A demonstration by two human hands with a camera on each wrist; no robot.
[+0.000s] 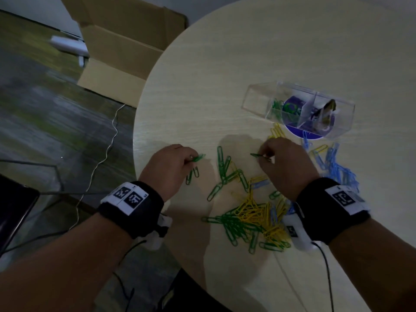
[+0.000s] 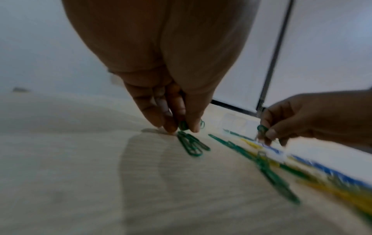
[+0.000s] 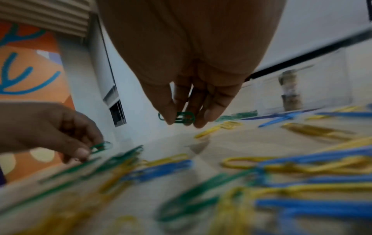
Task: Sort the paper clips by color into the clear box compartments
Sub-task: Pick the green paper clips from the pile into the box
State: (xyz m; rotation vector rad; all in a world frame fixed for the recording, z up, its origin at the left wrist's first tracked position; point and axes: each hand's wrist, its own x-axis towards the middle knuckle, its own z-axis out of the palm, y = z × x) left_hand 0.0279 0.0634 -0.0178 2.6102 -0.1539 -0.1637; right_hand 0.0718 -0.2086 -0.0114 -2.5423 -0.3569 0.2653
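My left hand (image 1: 177,159) pinches a green paper clip (image 1: 198,158) just above the round table, over two loose green clips (image 1: 192,174); in the left wrist view its fingertips (image 2: 189,127) close on that clip (image 2: 183,125). My right hand (image 1: 281,158) pinches another green clip (image 1: 258,155), also seen in the right wrist view as the held green clip (image 3: 184,117). A mixed pile of green and yellow clips (image 1: 247,219) lies between my wrists. Blue clips (image 1: 337,167) lie to the right. The clear box (image 1: 299,109) stands beyond, with a few green clips (image 1: 276,104) in one compartment.
The round pale wood table (image 1: 225,75) ends at a curved edge close to my left hand. An open cardboard box (image 1: 121,52) sits on the floor beyond it. A thin cable (image 1: 105,152) runs over the floor. A purple disc (image 1: 311,134) lies under the clear box.
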